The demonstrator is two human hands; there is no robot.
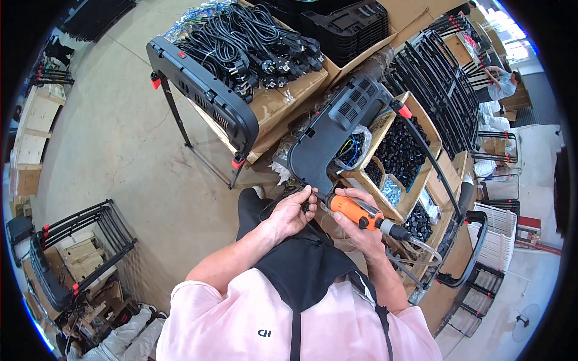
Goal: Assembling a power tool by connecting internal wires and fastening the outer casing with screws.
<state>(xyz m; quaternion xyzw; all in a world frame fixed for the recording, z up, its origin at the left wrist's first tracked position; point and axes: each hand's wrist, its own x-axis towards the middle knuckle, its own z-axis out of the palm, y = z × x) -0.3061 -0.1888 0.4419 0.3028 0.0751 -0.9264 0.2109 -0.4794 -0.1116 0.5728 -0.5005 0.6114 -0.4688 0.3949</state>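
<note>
So, only the head view to go on here. Right hand (365, 233) is wrapped pretty snugly around an orange power driver (356, 212), nose pointing over at the other hand. Left hand (291, 215) is mostly curled, with thumb and fingers pinched on a small dark piece (306, 206); too small for me to tell what it is. Driver's right beside that pinch, just off the near end of a black plastic panel (314, 144) with metal tubing (432, 159) at its far end. Can't tell if the tip is touching anything.

My read: it's a fastening step, probably the lining-up part. Next move calls for a steady left pinch and the driver kept straight. Bin of black plastic parts (398, 153) and some silvery hardware (392, 191) sit just right of the panel, easy reach.
</note>
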